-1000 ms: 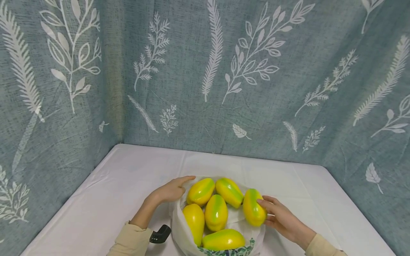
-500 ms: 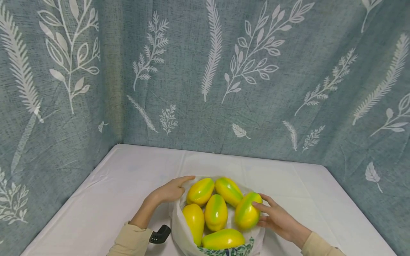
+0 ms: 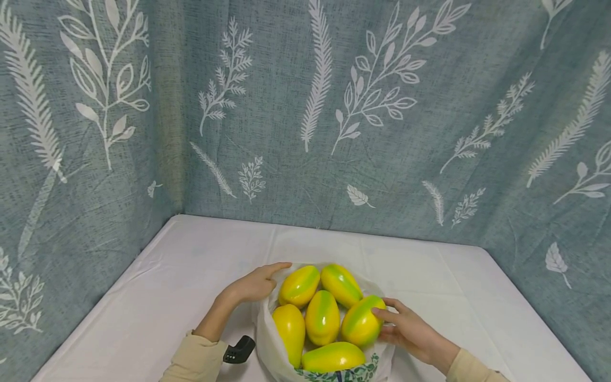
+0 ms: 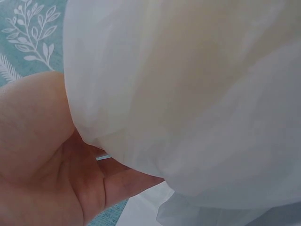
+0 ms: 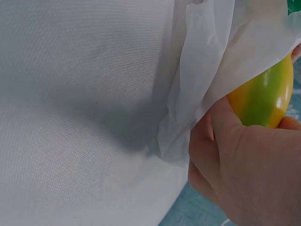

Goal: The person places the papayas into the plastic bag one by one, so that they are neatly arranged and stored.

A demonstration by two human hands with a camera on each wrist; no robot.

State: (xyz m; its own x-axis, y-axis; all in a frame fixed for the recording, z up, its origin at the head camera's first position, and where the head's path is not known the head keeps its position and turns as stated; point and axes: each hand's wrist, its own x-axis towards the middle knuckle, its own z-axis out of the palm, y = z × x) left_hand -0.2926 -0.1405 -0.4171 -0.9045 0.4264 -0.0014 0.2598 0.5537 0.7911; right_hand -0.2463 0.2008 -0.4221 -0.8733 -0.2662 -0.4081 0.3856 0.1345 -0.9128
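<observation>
A white plastic bag [image 3: 268, 345] with a green leaf print stands open at the table's front. Several glossy yellow papayas [image 3: 322, 318] with green streaks lie inside it. At the bag's far left rim, my left hand [image 3: 253, 285] grips the plastic, index finger stretched along the edge. The left wrist view shows the thumb and fingers about the bag's bulging side [image 4: 188, 117]. My right hand [image 3: 415, 334] holds a papaya [image 3: 363, 321] at the right side of the bag, thumb on top. In the right wrist view, bag plastic partly covers that papaya [image 5: 265, 99] and the fingers.
A white cloth covers the table [image 3: 210, 254]. Blue-green curtains [image 3: 286, 175] with white leaf prints hang behind and at both sides. A small black device [image 3: 239, 350] sits by the left sleeve, close to the bag.
My right hand has moved left and slightly down with its papaya, bringing it from the bag's right rim in among the others. The papaya has tilted. My left hand stays in place.
</observation>
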